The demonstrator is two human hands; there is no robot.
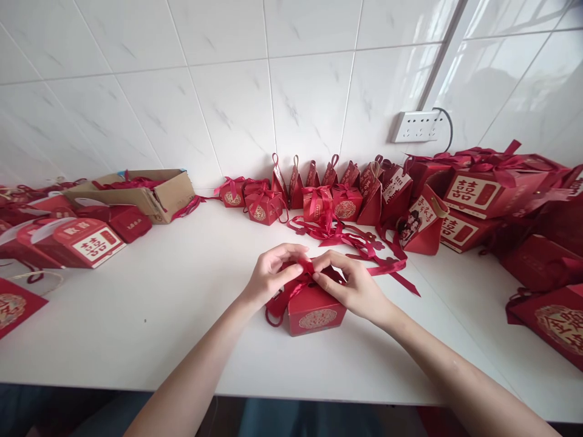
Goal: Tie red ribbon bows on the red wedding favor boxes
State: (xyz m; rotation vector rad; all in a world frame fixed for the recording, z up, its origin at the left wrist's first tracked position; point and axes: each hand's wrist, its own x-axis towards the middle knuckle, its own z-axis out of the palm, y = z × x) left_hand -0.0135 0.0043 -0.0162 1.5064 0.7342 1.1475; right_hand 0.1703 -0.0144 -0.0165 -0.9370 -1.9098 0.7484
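A red gift box [317,314] with a gold round emblem stands on the white table in front of me. Red ribbon [296,290] lies over its top, gathered in a knot or bow between my hands. My left hand [276,272] pinches the ribbon from the left, thumb and forefinger together. From the right, my right hand [348,284] also pinches the ribbon, its thumb and forefinger close to the left hand's. A red cord loop [273,318] hangs at the box's left side. The fingers partly hide the knot.
Loose ribbons [337,233] lie behind the box, before a row of small red boxes [264,206] along the tiled wall. Larger red boxes [496,188] are stacked at right. At left stand a cardboard box [175,197] of ribbons and more red boxes [82,240].
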